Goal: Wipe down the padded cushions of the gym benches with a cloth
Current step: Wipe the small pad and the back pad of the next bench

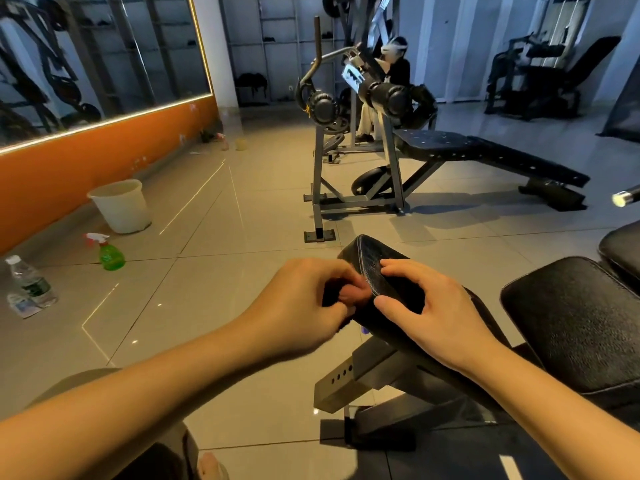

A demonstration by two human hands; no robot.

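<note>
Here, the left hand (pixel 304 303) curls its fingers (pixel 349 284) tightly around a dark cloth (pixel 329 293), pressing it against the stitched left edge of the narrow black cushion (pixel 367 254). The right hand (pixel 429 313) rests on that cushion's top surface, fingers loosely bent, tips near the same edge, gripping nothing. The cushion's far end points to 12 o'clock. A wider cushion (pixel 571 323) sits close at 3 o'clock. Tiled floor (pixel 214 258) opens toward 9 o'clock, where a spray bottle (pixel 110 255), a bucket (pixel 121 206) and a water bottle (pixel 31 284) stand well apart.
</note>
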